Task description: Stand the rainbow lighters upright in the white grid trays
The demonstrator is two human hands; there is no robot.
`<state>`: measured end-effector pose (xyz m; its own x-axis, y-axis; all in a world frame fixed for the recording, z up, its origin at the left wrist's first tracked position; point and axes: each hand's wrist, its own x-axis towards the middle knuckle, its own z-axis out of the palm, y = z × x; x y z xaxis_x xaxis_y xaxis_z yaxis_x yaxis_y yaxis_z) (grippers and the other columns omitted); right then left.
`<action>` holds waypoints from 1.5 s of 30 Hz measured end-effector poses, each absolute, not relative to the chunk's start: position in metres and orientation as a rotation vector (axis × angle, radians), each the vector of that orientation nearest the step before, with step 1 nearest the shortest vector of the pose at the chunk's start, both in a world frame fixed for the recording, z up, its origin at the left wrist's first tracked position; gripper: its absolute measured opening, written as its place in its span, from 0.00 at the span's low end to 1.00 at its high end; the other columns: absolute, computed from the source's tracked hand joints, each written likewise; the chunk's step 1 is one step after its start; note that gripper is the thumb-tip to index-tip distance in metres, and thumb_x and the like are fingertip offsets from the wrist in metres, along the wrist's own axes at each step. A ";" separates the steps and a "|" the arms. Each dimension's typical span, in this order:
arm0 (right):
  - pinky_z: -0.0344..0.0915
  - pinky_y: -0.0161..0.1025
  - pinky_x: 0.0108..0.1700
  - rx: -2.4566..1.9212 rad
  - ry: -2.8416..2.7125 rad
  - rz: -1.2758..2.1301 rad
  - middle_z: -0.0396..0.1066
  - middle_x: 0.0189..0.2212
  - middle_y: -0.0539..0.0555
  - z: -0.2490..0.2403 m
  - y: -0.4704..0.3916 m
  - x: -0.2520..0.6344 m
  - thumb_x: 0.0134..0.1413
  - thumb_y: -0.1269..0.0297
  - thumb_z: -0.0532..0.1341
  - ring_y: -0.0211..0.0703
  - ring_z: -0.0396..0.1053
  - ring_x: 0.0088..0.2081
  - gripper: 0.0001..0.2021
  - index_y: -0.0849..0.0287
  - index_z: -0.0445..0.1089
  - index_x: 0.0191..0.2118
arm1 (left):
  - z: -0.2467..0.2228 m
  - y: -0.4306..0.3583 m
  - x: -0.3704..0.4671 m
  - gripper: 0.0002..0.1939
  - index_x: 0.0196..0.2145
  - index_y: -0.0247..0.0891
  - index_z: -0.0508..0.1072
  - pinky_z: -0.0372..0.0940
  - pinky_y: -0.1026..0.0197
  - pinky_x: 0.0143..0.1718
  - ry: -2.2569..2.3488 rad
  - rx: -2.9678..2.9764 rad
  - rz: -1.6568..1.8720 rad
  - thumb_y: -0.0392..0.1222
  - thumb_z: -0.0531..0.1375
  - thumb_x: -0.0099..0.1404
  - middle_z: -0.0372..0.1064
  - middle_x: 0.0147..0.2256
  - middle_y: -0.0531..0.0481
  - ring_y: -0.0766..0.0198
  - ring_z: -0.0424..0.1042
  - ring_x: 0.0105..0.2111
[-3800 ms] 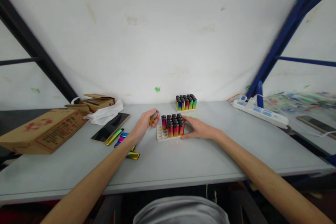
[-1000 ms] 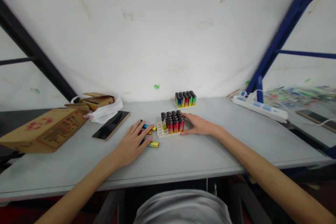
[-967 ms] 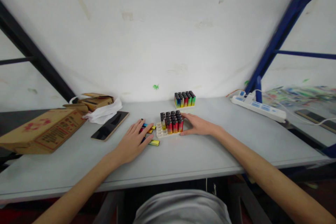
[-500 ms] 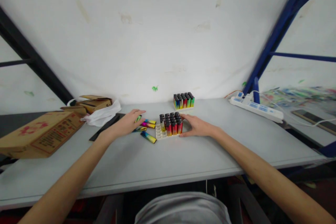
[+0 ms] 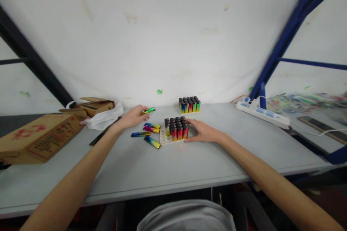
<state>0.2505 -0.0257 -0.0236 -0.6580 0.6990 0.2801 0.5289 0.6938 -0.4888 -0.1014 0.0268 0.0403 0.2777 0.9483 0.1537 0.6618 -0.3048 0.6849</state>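
My left hand (image 5: 135, 116) is closed on a shiny green tube-shaped casing (image 5: 149, 110), raised above the table with its far end pointing right. Below that hand lie several loose casings: a blue one (image 5: 141, 134), a magenta and yellow one (image 5: 151, 129), and a blue-yellow one (image 5: 152, 142). Right of them stands a white rack (image 5: 163, 138) with holes, its left column unfilled. Upright red and yellow tubes (image 5: 180, 132) with black tops fill the rest; one at the left looks pale yellow. My right hand (image 5: 202, 130) grips the rack's right side between thumb and fingers.
A second filled rack (image 5: 189, 105) stands near the wall. At left are a cardboard box (image 5: 40, 137), a white plastic bag (image 5: 104, 117) and a dark flat strip (image 5: 104, 133). A power strip (image 5: 262, 113) with cables and a phone (image 5: 322, 128) lie at right.
My left hand has picked the green casing up from the loose pile and moved slightly up and away. My right hand stays at the rack.
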 end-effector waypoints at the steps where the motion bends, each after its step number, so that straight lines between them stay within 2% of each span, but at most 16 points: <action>1: 0.64 0.60 0.63 -0.944 -2.452 0.504 0.67 0.61 0.70 -0.024 -0.026 0.251 0.50 0.43 0.71 0.63 0.69 0.59 0.50 0.65 0.52 0.71 | 0.042 0.021 -0.092 0.13 0.36 0.38 0.73 0.66 0.59 0.31 1.359 1.972 0.805 0.47 0.63 0.53 0.73 0.28 0.50 0.58 0.73 0.27; 4: 0.64 0.60 0.63 -0.933 -2.440 0.493 0.67 0.61 0.69 -0.027 -0.025 0.251 0.50 0.43 0.71 0.63 0.69 0.59 0.50 0.63 0.52 0.71 | 0.042 0.002 -0.063 0.12 0.37 0.40 0.67 0.59 0.65 0.23 1.083 1.657 0.977 0.44 0.62 0.56 0.67 0.25 0.55 0.66 0.64 0.21; 6: 0.64 0.61 0.63 -0.927 -2.435 0.495 0.67 0.62 0.69 -0.028 -0.025 0.252 0.50 0.42 0.71 0.63 0.68 0.60 0.50 0.61 0.52 0.71 | 0.038 -0.010 -0.047 0.11 0.37 0.39 0.67 0.53 0.67 0.20 0.936 1.417 1.025 0.45 0.61 0.58 0.58 0.20 0.59 0.69 0.57 0.18; 9: 0.63 0.60 0.64 -0.924 -2.434 0.504 0.65 0.63 0.68 -0.028 -0.025 0.252 0.50 0.43 0.71 0.63 0.68 0.61 0.50 0.61 0.52 0.71 | 0.029 -0.021 -0.032 0.15 0.33 0.37 0.67 0.48 0.68 0.17 0.865 1.216 0.967 0.54 0.58 0.63 0.48 0.19 0.61 0.71 0.49 0.16; 12: 0.63 0.61 0.64 -0.925 -2.432 0.509 0.65 0.64 0.68 -0.027 -0.025 0.252 0.50 0.44 0.71 0.63 0.67 0.62 0.50 0.60 0.52 0.71 | 0.020 -0.027 -0.027 0.22 0.25 0.39 0.62 0.43 0.68 0.17 0.947 1.261 1.017 0.60 0.58 0.63 0.44 0.18 0.62 0.73 0.45 0.15; 17: 0.62 0.61 0.65 -0.937 -2.438 0.509 0.62 0.66 0.68 -0.026 -0.026 0.252 0.50 0.44 0.71 0.64 0.66 0.63 0.48 0.60 0.53 0.71 | 0.011 -0.037 -0.027 0.26 0.20 0.41 0.56 0.44 0.66 0.17 1.184 1.633 1.190 0.61 0.59 0.62 0.47 0.16 0.59 0.72 0.48 0.16; 24: 0.62 0.61 0.66 -0.942 -2.441 0.519 0.62 0.66 0.67 -0.024 -0.026 0.252 0.50 0.44 0.71 0.64 0.66 0.63 0.49 0.60 0.53 0.71 | 0.009 -0.043 -0.027 0.21 0.18 0.41 0.57 0.48 0.63 0.20 1.260 1.787 1.176 0.53 0.51 0.64 0.50 0.15 0.58 0.68 0.52 0.18; 28: 0.62 0.61 0.65 -0.944 -2.434 0.525 0.63 0.65 0.68 -0.024 -0.026 0.252 0.49 0.43 0.72 0.64 0.66 0.63 0.50 0.60 0.54 0.71 | 0.005 -0.039 -0.031 0.18 0.21 0.41 0.58 0.50 0.64 0.20 1.262 1.856 1.173 0.52 0.51 0.65 0.53 0.17 0.58 0.68 0.54 0.19; 36: 0.63 0.61 0.65 -0.937 -2.449 0.518 0.64 0.65 0.68 -0.022 -0.027 0.251 0.50 0.44 0.71 0.63 0.67 0.62 0.49 0.60 0.54 0.70 | 0.007 -0.043 -0.033 0.23 0.26 0.41 0.60 0.52 0.66 0.16 1.232 1.811 1.051 0.62 0.52 0.69 0.58 0.20 0.58 0.70 0.56 0.15; 40: 0.63 0.60 0.65 -0.925 -2.442 0.532 0.64 0.65 0.67 -0.022 -0.026 0.252 0.51 0.43 0.71 0.62 0.67 0.62 0.48 0.59 0.54 0.71 | 0.006 -0.042 -0.034 0.22 0.30 0.41 0.60 0.55 0.68 0.16 1.179 1.788 1.070 0.63 0.53 0.69 0.56 0.21 0.60 0.71 0.58 0.15; 45: 0.64 0.60 0.64 -0.939 -2.444 0.538 0.65 0.64 0.68 -0.022 -0.026 0.252 0.50 0.43 0.71 0.63 0.68 0.61 0.49 0.60 0.54 0.71 | 0.005 -0.038 -0.033 0.20 0.40 0.45 0.58 0.50 0.72 0.12 1.103 1.637 1.064 0.63 0.56 0.68 0.53 0.19 0.67 0.74 0.50 0.11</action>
